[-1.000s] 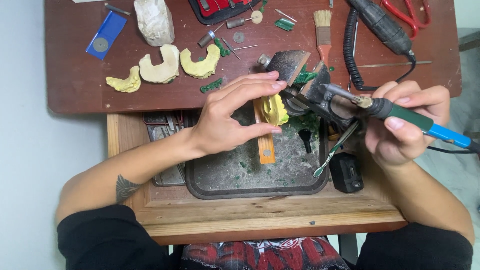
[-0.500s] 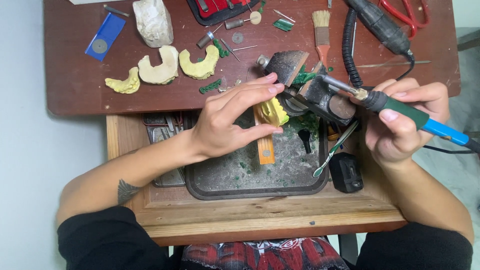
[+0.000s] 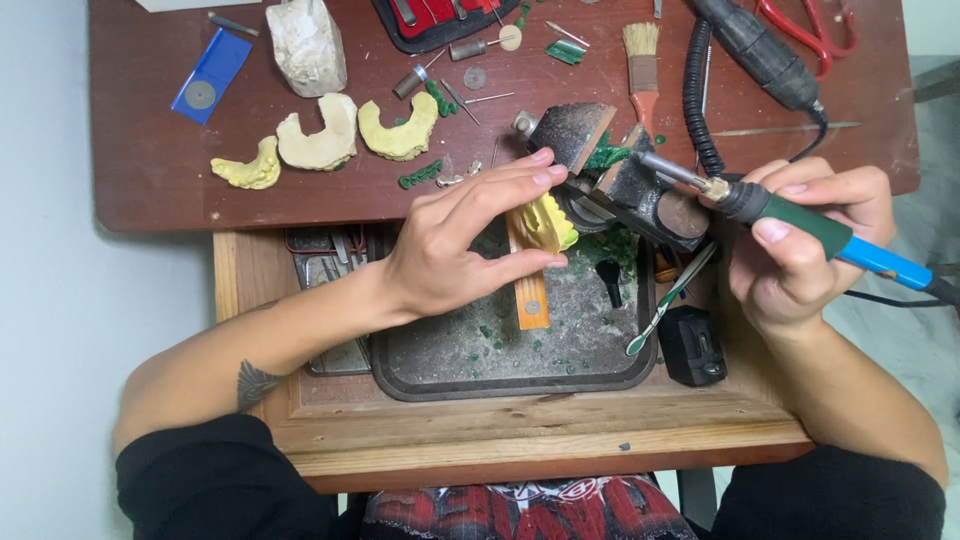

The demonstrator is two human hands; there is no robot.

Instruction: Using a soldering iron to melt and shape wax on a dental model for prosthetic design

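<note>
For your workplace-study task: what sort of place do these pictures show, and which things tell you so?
Probably a dental technician's workbench. Plaster jaw casts lie on the desk, the left hand holds a yellow cast, and the right hand holds a pen-like electric tool.

Yellow dental cast point(image 3: 545, 222), seemingly tilted, beside green-blue heated tool point(image 3: 800, 222).

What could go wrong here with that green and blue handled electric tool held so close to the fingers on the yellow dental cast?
The metal tip of the green and blue handled tool in the right hand sits close to the left hand, which pinches the yellow dental cast; a slip could likely catch the fingertips. The cast is held over the dark metal tray, so a loosened grip might drop and chip it.
</note>
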